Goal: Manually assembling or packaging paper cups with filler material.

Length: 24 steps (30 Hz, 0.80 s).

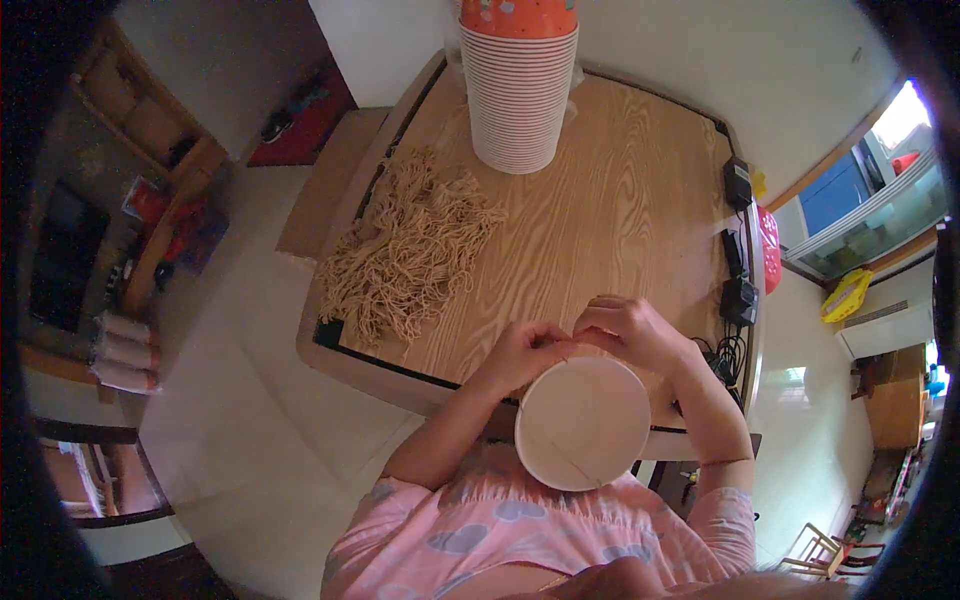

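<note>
A white paper cup (582, 425) lies tilted with its open mouth toward me, near the front edge of the wooden table (610, 220). A thin string runs across its opening. My left hand (522, 352) grips the cup's far rim on the left. My right hand (628, 330) pinches the same far rim on the right, fingertips close to those of the left. Farther left on the table lies a pile of tan string pieces (405, 250). A tall stack of paper cups (518, 80), white-sided with an orange top, stands at the table's far edge.
Black power adapters and cables (738, 270) lie along the table's right edge. A red and a yellow plastic item sit beyond it. Wooden shelving (150, 150) stands at the left, with rolled items below. Pale floor tiles surround the table.
</note>
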Tool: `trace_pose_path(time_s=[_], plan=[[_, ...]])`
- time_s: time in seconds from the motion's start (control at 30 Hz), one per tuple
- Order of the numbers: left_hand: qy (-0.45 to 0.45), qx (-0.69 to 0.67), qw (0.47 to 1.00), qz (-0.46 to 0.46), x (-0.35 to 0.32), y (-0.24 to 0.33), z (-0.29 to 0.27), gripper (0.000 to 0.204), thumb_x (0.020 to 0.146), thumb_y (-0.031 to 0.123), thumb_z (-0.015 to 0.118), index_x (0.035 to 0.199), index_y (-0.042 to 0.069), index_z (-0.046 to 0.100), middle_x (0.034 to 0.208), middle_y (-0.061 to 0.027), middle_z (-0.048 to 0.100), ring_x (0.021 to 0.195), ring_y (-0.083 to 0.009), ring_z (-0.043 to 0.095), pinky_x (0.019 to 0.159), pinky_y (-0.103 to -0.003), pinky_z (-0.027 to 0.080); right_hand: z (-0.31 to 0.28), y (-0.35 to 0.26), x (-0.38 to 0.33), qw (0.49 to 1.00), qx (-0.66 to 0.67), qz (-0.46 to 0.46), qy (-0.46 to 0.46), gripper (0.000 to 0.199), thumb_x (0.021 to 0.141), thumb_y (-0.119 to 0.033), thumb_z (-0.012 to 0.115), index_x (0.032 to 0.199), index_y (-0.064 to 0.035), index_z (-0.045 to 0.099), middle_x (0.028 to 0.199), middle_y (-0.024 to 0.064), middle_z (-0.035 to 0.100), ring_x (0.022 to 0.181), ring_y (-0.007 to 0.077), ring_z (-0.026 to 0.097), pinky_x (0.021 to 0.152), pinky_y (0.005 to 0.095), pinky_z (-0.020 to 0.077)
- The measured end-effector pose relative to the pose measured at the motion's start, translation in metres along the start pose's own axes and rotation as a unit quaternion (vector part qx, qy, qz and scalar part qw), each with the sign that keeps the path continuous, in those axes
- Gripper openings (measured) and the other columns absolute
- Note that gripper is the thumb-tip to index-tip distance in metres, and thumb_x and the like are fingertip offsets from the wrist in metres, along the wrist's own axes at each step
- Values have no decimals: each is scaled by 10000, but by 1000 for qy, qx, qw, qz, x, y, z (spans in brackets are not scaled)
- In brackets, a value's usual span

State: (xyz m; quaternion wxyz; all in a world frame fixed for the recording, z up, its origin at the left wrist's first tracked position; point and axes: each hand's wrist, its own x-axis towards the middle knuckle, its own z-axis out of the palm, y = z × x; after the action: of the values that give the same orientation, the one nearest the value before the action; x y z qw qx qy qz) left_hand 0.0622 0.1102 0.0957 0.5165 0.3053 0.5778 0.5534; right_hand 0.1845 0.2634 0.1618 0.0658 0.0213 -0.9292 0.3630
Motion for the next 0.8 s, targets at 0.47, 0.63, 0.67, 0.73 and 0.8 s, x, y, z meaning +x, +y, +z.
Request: trace_pose_path(time_s=[0.47,0.63,0.67,0.73,0.8], plan=[[20,-107,992,64,1,-3,0,129,782,101,658,728,29,567,714,21,532,659,-29,501,555,-201,417,28,-3,2,994,-27,97,37,127,832,-100,535,783,6,485,728,151,502,701,348,521,599,406,417],[-107,56,984,134,-2,-11,-27,123,798,85,637,720,39,554,726,35,512,662,-27,486,549,-192,388,28,1,3,989,-20,144,41,192,863,-207,514,821,-21,490,772,183,530,757,397,539,618,462,435],[-107,55,984,134,-2,-11,-27,123,798,85,637,720,39,554,726,35,512,662,-27,486,549,-192,388,27,0,4,989,-20,144,41,192,863,-207,514,821,-21,490,772,183,530,757,397,539,618,462,435],[-92,50,988,112,-3,-11,-26,36,810,64,613,791,34,617,750,30,542,670,-36,495,561,-209,403,24,-2,7,985,-5,172,18,174,862,-188,511,815,-22,493,779,185,536,761,396,539,618,457,435],[-66,38,988,138,-2,-17,-20,48,812,62,610,841,32,635,760,13,557,671,-54,509,568,-221,413,25,-2,8,986,-6,167,19,169,861,-182,511,812,-21,495,776,183,536,758,393,541,619,457,434]])
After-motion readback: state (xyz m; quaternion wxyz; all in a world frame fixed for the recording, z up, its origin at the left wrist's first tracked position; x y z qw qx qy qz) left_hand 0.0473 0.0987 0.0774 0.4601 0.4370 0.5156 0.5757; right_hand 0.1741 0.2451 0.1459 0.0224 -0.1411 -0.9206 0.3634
